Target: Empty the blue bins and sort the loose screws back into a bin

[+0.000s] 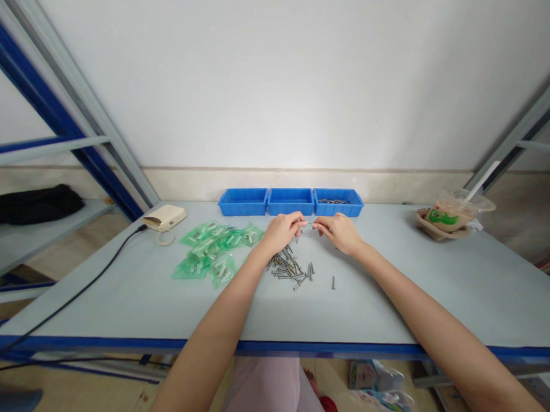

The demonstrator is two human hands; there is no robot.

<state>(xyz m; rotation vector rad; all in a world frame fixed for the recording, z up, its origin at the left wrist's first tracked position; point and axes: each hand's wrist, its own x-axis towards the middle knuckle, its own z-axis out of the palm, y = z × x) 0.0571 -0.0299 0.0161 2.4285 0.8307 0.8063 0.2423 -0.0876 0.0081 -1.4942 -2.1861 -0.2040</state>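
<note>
My left hand and my right hand meet above the middle of the table, in front of the blue bins. Between their fingertips is a thin metal screw, pinched from both sides. Just below my hands lies a pile of metal screws, partly hidden by my left hand and wrist. One single screw lies apart, right of the pile. Several green plastic bags with small parts inside are spread left of my left forearm.
Three blue bins stand by the wall: left, middle and right, the right one holding thin metal pieces. A cream device with a black cable is left; a drink cup in a brown holder is right.
</note>
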